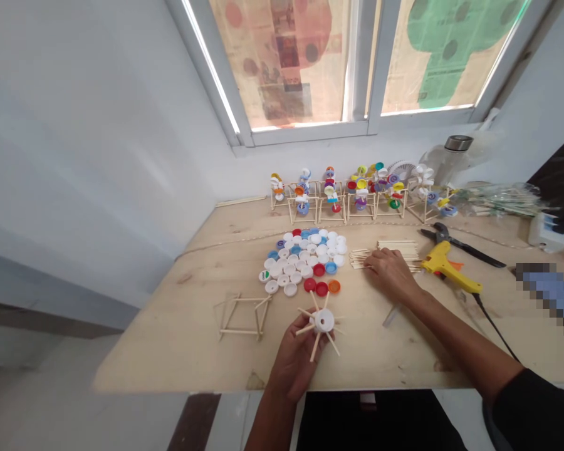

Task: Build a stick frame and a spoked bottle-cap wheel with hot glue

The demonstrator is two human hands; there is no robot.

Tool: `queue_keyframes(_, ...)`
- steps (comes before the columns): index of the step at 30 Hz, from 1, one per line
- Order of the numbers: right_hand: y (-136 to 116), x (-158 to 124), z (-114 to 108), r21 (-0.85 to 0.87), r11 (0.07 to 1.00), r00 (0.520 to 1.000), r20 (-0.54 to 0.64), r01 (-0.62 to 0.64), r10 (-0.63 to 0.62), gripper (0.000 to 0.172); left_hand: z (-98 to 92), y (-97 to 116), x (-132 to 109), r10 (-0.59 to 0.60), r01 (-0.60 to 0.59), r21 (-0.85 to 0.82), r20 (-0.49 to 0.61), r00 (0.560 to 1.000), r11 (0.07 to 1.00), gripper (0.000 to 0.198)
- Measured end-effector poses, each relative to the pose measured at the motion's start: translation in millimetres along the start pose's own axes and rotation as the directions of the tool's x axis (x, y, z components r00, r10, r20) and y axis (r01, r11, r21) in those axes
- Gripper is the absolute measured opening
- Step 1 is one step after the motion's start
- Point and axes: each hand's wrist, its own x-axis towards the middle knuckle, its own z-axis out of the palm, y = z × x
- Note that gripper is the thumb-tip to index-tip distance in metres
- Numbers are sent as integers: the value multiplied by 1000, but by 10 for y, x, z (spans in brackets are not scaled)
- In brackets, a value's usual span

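Near the table's front edge, my left hand (298, 354) is closed around a wheel of sticks, whose white bottle-cap hub (323, 321) faces up with several wooden sticks radiating from it. To the right and farther back, my right hand (391, 270) rests with bent fingers on a pile of wooden sticks (358, 258). What its fingertips hold is hidden. Several bottle caps (301, 260), mostly white with some blue, red and orange, lie grouped beyond my left hand. A stick frame (241, 318) stands to the left of the wheel.
Along the wall stand several stick frames with colourful cap wheels (331, 191). To the right lie a yellow glue gun (438, 260) with its cord, black-handled pliers (470, 246), a bag of sticks (501, 199) and a white power strip (548, 233). A bottle (455, 153) stands behind.
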Motion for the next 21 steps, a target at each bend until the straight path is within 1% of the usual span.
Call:
queue_keyframes(5,-5,24,15,-45,999,1000,21,-4,5,23,-14,-5,-7,0,0,-21,31,1000,1000,33)
queue_keyframes(13,14,66,59,-77,997,999,34,-10,13,17,-61,-31,21,20,-18,-24,73,997,1000,35)
queue_keyframes(18,25,80,102,-91,996,999,35,12,-9,16,-79,-44,23,19,-16,-33,75,997,999,34)
queue_keyframes(21,24,73,89,-96,995,999,26,20,-18,16,-77,-44,18,21,-19,-30,72,997,999,34)
